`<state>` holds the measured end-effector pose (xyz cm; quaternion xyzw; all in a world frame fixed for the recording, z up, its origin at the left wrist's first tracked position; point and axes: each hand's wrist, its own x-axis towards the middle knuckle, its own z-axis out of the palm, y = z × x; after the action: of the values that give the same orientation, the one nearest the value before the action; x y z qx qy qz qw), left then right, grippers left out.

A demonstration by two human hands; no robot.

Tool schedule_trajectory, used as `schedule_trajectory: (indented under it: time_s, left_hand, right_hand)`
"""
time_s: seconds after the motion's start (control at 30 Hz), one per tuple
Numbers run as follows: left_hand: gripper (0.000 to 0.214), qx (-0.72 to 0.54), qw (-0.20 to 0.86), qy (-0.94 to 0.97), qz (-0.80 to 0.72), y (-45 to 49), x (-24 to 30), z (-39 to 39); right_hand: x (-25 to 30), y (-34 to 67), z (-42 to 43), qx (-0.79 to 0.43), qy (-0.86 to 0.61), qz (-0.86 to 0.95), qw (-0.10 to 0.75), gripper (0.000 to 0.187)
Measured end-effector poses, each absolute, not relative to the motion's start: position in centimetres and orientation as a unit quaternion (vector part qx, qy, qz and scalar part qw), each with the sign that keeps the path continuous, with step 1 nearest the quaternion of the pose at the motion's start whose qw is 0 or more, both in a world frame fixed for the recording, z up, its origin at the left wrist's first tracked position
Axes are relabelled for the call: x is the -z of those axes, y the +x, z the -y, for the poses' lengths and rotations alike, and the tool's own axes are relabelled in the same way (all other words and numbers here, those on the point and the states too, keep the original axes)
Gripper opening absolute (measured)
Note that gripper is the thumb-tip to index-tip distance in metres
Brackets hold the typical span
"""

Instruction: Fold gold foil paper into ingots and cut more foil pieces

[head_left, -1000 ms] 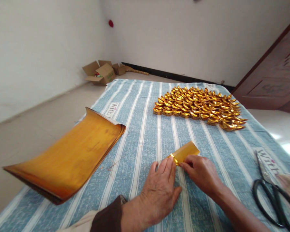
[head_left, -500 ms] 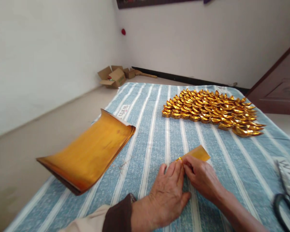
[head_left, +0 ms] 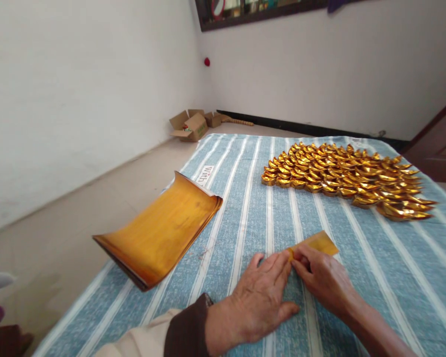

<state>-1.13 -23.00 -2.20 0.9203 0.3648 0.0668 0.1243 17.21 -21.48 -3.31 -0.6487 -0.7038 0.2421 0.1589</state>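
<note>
A small strip of gold paper [head_left: 319, 243] lies on the blue striped cloth [head_left: 245, 213] near the front. My left hand [head_left: 262, 295] rests flat on the cloth with its fingertips pressing the strip's near end. My right hand [head_left: 323, 280] pinches the same end of the strip from the right side. Both hands touch each other at the fold.
A curled stack of gold paper sheets [head_left: 163, 230] lies to the left. Many folded gold ingots [head_left: 345, 176] are laid out in rows at the far right of the cloth. Open cardboard boxes [head_left: 191, 125] sit on the floor by the wall corner. A dark wooden door [head_left: 440, 144] stands at the right.
The view has swung upward and to the left; the scissors at the right have left the picture. Both hands stay on the strip's end, which now shows less gold foil.
</note>
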Motion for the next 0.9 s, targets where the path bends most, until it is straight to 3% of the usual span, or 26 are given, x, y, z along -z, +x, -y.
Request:
schedule_trajectory:
  time_s: [0.57,0.9]
  left_hand:
    - [0.054,-0.055,0.034,0.922,-0.381,-2.3,1.6,22.1]
    - [0.053,-0.059,0.01,0.921,-0.384,-2.5,2.2,22.3]
  right_hand:
    - [2.3,16.5,20.7,-0.211,-0.687,0.686,0.112,0.021]
    - [2.7,16.6,20.6,-0.21,-0.68,0.689,0.14,0.018]
